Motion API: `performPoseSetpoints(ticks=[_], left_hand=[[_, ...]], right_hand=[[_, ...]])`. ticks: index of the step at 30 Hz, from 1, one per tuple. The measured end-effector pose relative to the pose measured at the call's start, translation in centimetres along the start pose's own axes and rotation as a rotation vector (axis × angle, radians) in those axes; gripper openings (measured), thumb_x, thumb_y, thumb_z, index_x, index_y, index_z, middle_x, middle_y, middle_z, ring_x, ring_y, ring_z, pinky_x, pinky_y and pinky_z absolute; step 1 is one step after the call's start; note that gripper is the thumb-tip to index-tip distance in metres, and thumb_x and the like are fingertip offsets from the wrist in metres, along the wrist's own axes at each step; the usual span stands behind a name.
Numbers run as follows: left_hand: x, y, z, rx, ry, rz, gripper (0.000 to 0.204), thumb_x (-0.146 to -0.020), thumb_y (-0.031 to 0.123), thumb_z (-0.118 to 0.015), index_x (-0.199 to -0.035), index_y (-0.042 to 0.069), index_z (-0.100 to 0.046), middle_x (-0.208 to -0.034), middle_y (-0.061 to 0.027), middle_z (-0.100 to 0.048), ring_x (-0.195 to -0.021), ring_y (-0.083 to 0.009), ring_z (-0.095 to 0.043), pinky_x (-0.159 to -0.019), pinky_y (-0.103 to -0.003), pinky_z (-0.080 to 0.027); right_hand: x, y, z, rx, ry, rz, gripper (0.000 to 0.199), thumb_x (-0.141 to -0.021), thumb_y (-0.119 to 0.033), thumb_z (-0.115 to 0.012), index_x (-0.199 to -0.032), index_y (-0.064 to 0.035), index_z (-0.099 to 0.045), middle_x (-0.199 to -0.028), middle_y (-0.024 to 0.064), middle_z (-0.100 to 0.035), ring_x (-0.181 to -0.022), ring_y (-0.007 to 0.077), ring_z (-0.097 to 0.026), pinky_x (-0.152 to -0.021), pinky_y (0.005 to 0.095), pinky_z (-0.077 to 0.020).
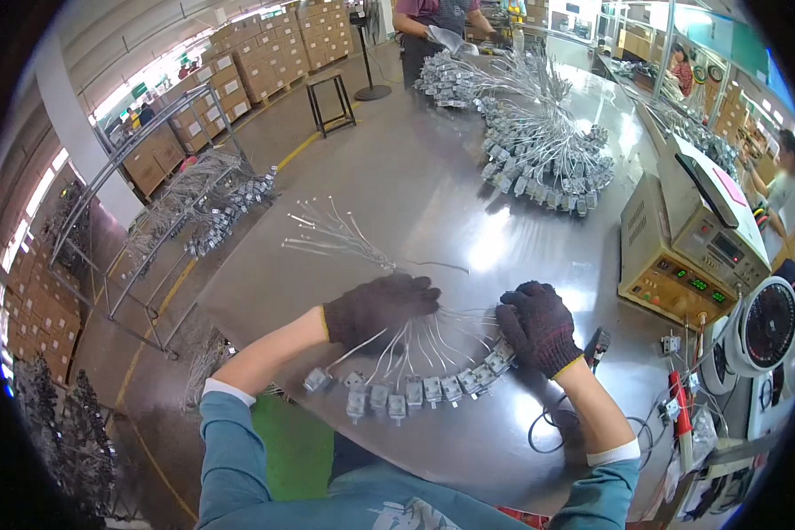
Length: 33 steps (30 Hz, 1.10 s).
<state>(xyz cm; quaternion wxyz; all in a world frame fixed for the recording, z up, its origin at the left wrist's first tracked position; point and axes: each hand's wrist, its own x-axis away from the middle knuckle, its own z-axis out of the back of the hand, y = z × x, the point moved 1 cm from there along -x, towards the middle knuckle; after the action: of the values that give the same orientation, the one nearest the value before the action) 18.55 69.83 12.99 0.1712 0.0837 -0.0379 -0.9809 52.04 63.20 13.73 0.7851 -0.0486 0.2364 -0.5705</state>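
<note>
Wired grey units lay arced at lower centre of the frame, apparently being arranged. The gloved left hand lay flattish over their wires, the right hand half-curled at the arc's right end; any grip could not be confirmed. The next move seemingly called for keeping wires untangled.

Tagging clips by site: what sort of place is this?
Likely a factory assembly or test area: a shiny workbench with an arc of wired metallic parts, stacked instruments with lit displays, and piles of cartons beyond.
</note>
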Motion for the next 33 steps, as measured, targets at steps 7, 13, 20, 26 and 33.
performPoseSetpoints(ticks=[7, 13, 20, 26, 33], left_hand=[[-3.2, -2.8, -4.4, 0.348, 0.037, -0.098, 0.087, -0.077, 0.05, -0.091, -0.149, 0.011, -0.062, -0.148, -0.0168, -0.064, -0.14, -0.0375, -0.059, -0.119, -0.052, -0.046], [-5.1, -3.7, -4.3, 0.535, 0.137, -0.038, 0.073, -0.073, 0.043, -0.093, -0.137, 0.014, -0.073, -0.122, -0.0118, -0.076, -0.115, -0.0351, -0.069, -0.102, -0.049, -0.054], [-6.6, -4.2, -3.9, 0.494, 0.088, -0.008, 0.06, -0.073, 0.014, -0.09, -0.132, 0.017, -0.077, -0.121, -0.0096, -0.078, -0.113, -0.0307, -0.072, -0.101, -0.043, -0.057], [-6.7, -4.9, -5.4, 0.446, 0.131, -0.002, 0.05, -0.078, 0.019, -0.089, -0.127, 0.016, -0.079, -0.118, -0.0102, -0.078, -0.111, -0.031, -0.073, -0.098, -0.044, -0.058], [-6.4, -4.4, -5.8, 0.272, 0.279, -0.109, 0.044, -0.084, 0.039, -0.086, -0.121, 0.017, -0.078, -0.108, -0.0074, -0.077, -0.104, -0.0317, -0.07, -0.093, -0.047, -0.057]], right_hand=[[-0.5, 0.3, 0.7, -0.051, -0.032, 0.042, 0.037, -0.098, -0.039, -0.064, -0.109, -0.0071, -0.08, -0.11, 0.0203, -0.075, -0.102, 0.0414, -0.069, -0.093, 0.051, -0.0556], [-0.8, 1.2, 0.9, -0.083, -0.043, 0.053, 0.039, -0.099, -0.041, -0.065, -0.108, -0.0062, -0.08, -0.108, 0.0206, -0.074, -0.103, 0.0408, -0.068, -0.093, 0.0504, -0.0544], [-1.0, 1.0, 1.2, -0.078, -0.063, -0.031, 0.039, -0.1, -0.04, -0.063, -0.109, -0.0061, -0.08, -0.106, 0.0208, -0.074, -0.104, 0.0412, -0.068, -0.092, 0.0501, -0.0541], [-1.4, 0.7, 0.8, -0.047, -0.065, -0.021, 0.04, -0.1, -0.04, -0.062, -0.109, -0.0055, -0.08, -0.106, 0.022, -0.073, -0.103, 0.0422, -0.067, -0.092, 0.0507, -0.0534], [-1.7, -0.1, 1.1, -0.042, -0.066, 0.02, 0.034, -0.103, -0.029, -0.061, -0.112, -0.0004, -0.078, -0.108, 0.0228, -0.072, -0.103, 0.0422, -0.069, -0.092, 0.0481, -0.0549]])
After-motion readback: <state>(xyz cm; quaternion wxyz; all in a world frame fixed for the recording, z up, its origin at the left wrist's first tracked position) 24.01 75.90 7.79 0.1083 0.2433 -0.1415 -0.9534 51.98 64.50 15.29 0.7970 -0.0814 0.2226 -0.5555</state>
